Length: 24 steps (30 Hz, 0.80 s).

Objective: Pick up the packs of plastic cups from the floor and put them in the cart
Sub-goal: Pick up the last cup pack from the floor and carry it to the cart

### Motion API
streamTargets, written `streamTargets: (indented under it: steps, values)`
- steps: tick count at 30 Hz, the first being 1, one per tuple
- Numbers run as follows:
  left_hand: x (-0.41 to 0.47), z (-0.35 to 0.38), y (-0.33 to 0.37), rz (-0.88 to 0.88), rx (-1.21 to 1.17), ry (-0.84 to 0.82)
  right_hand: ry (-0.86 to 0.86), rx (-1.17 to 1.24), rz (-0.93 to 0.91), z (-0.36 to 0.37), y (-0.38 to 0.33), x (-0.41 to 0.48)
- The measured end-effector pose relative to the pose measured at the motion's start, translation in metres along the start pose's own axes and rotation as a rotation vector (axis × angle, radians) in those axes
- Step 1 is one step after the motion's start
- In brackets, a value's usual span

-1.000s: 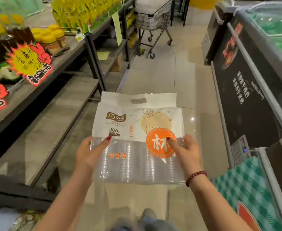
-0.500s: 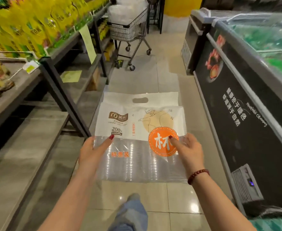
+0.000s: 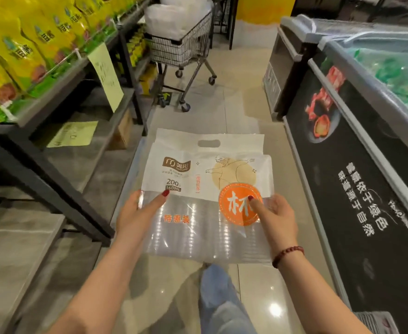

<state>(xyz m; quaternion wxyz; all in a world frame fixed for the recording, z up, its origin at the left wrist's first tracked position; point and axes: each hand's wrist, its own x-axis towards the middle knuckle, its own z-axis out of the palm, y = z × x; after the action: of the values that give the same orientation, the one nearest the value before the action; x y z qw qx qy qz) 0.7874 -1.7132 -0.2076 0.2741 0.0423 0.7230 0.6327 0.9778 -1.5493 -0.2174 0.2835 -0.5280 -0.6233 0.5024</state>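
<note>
A pack of clear plastic cups [image 3: 205, 196] with a white top, a handle slot and an orange round label is held flat in front of me above the floor. My left hand [image 3: 138, 213] grips its left edge, thumb on top. On the pack's right edge my right hand [image 3: 275, 218] holds it, thumb on the orange label. The wire cart [image 3: 186, 42] stands ahead down the aisle, a few steps away, with white packs piled in it.
Shelves [image 3: 53, 92] with yellow bags and paper signs run along the left. A black chest freezer [image 3: 357, 165] lines the right side. The tiled aisle floor [image 3: 234, 112] runs between them to the cart. My blue-trousered leg [image 3: 220, 300] is below the pack.
I have walked forward along the aisle; the cart is nearer and larger in view. The shelves and freezer slid past. Both hands hold the pack as before.
</note>
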Motion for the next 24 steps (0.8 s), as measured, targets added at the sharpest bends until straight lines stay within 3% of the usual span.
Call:
streamTargets:
  steps: [11,24]
  values:
    - [0.183,0.126,0.092,0.032,-0.005,0.073,-0.095,0.037,-0.019,0.044,-0.083,0.242]
    - [0.430,0.237,0.163,0.058,0.065,0.059,-0.054,0.016,0.032,0.131,-0.146,0.481]
